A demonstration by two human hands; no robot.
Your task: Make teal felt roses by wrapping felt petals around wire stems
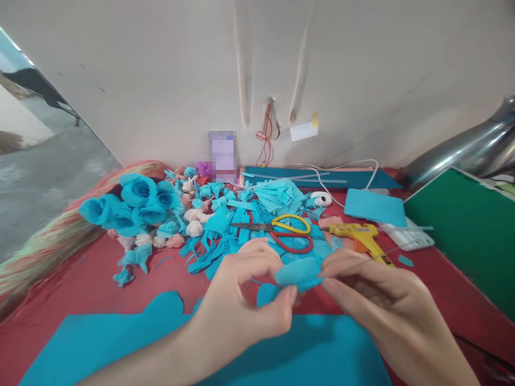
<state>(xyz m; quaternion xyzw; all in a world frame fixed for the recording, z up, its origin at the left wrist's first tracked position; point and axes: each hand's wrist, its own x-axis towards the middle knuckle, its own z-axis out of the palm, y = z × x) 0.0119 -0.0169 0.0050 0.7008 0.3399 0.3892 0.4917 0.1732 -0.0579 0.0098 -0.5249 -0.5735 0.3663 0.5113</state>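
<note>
Between my two hands is a blue crepe paper petal [298, 272], curved and rounded at its left end. My left hand [251, 289] is closed on its left side, thumb below and fingers behind. My right hand [374, 295] pinches its right end between thumb and fingers. A thin wire [386, 252] runs up and right from the right hand; its near end is hidden by the fingers. Just behind lie scissors [292, 233] with one yellow and one red handle. Below the hands, a blue paper sheet [314, 348] covers the table's front.
Finished blue paper roses [137, 201] lie at the left, beside small pink and blue buds [173, 230]. Blue paper scraps [225, 230] fill the middle. A yellow glue gun [358, 233] rests at the right, near a green board [466, 236]. A phone [223, 156] leans against the wall.
</note>
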